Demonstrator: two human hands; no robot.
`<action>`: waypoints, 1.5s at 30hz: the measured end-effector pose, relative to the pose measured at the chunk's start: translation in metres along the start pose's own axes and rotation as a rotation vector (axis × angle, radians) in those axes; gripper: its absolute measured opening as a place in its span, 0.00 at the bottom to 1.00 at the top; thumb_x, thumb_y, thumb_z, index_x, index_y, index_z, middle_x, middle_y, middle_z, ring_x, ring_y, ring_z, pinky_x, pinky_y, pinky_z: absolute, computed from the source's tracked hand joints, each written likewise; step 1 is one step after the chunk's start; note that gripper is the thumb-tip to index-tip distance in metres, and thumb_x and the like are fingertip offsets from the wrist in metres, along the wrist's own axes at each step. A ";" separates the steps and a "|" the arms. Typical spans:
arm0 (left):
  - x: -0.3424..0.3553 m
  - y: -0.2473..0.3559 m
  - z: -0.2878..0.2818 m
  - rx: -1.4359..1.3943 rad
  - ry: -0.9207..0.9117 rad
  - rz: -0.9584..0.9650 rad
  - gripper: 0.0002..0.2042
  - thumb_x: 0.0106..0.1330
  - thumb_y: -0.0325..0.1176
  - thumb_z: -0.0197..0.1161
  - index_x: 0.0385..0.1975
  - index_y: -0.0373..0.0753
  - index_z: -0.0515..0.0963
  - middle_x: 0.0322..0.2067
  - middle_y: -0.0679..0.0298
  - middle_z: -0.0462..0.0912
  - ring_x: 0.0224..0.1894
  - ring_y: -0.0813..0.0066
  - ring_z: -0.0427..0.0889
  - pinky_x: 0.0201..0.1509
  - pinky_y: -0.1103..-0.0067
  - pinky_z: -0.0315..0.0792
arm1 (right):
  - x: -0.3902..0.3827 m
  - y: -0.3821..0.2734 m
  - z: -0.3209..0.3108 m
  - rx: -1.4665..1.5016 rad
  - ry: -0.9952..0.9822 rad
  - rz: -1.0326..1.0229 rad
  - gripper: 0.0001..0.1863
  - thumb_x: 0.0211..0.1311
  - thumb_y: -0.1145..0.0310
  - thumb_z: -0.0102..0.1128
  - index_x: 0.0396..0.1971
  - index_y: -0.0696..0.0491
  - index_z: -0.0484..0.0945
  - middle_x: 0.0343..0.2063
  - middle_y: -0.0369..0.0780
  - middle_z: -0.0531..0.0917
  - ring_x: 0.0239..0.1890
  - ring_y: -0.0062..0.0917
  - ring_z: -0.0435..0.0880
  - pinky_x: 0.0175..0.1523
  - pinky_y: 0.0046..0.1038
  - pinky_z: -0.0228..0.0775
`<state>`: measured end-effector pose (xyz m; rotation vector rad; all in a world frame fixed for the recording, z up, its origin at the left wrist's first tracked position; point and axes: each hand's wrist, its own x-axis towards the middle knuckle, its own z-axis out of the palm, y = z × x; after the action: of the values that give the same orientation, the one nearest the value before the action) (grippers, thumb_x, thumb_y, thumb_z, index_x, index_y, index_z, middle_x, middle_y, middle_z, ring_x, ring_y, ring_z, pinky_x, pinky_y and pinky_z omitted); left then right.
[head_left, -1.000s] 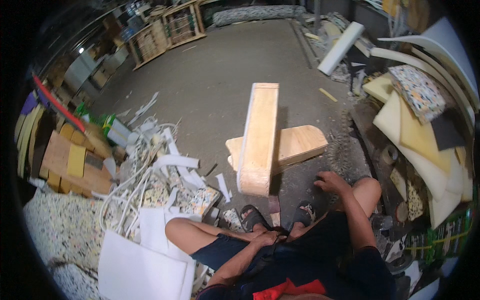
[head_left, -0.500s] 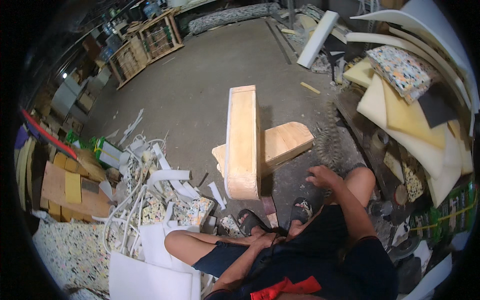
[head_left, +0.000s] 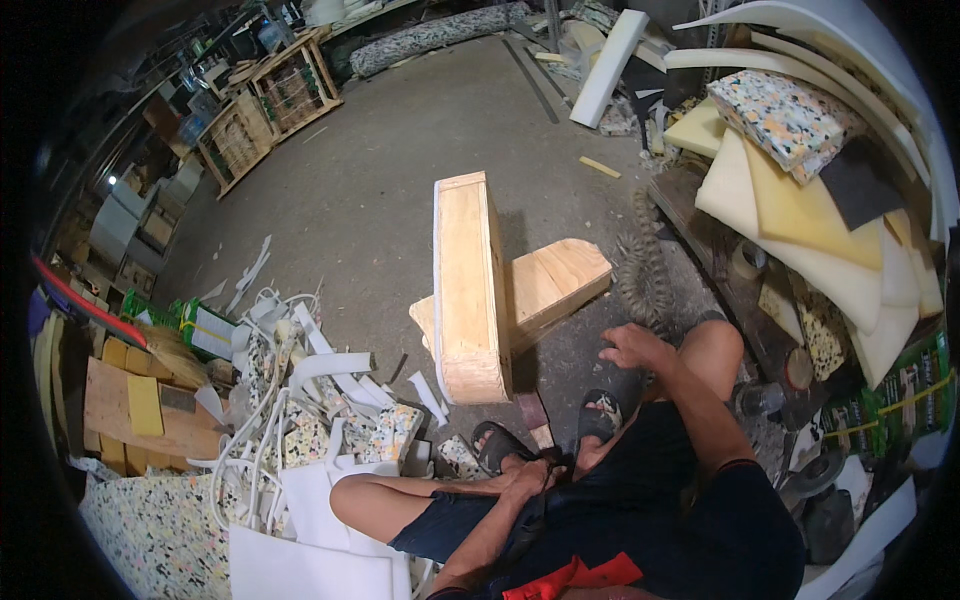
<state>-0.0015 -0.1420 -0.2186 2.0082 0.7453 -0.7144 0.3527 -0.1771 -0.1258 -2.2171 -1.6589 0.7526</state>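
Note:
A long pale plywood piece (head_left: 465, 280) with a white edge strip stands in front of me, across a second plywood piece (head_left: 555, 290) lying crosswise on the floor. My right hand (head_left: 632, 348) hangs over my right leg, right of the plywood, holding nothing, its fingers loosely bent and apart. My left hand (head_left: 530, 478) is low between my legs near my sandals (head_left: 490, 445), fingers curled; what they hold, if anything, is hidden.
Foam scraps and white strips (head_left: 340, 370) crowd my left. Foam sheets (head_left: 800, 240) are piled at right, beside an indistinct grey striped thing (head_left: 640, 260). Wooden frames (head_left: 290, 85) and a speckled roll (head_left: 430, 40) lie at the far side of the concrete floor (head_left: 350, 170).
My view has turned slightly, moving most of the scene up and left. The upright plywood has shifted slightly left and toward me against the floor. My hands keep much the same pose.

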 end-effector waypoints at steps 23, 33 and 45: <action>-0.007 0.005 -0.006 0.109 0.069 -0.010 0.29 0.68 0.57 0.53 0.49 0.32 0.77 0.45 0.39 0.82 0.52 0.41 0.80 0.56 0.56 0.72 | 0.005 0.003 0.001 -0.024 -0.083 0.102 0.25 0.60 0.54 0.63 0.51 0.56 0.79 0.47 0.53 0.82 0.53 0.49 0.80 0.57 0.47 0.71; -0.004 0.000 -0.008 0.115 -0.020 0.044 0.32 0.65 0.65 0.51 0.55 0.43 0.78 0.54 0.46 0.79 0.58 0.46 0.77 0.60 0.59 0.70 | 0.004 0.001 0.000 -0.064 -0.094 0.112 0.26 0.60 0.52 0.63 0.53 0.54 0.79 0.50 0.51 0.82 0.56 0.46 0.78 0.59 0.45 0.70; 0.011 -0.023 0.016 0.215 0.084 0.239 0.27 0.67 0.61 0.53 0.54 0.47 0.78 0.53 0.50 0.81 0.53 0.51 0.81 0.53 0.64 0.74 | 0.008 0.003 0.005 -0.039 -0.147 0.118 0.25 0.62 0.52 0.61 0.52 0.54 0.78 0.51 0.51 0.81 0.56 0.48 0.77 0.59 0.45 0.70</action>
<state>-0.0138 -0.1430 -0.2461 2.2870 0.4796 -0.5925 0.3541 -0.1713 -0.1333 -2.3550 -1.6322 0.9420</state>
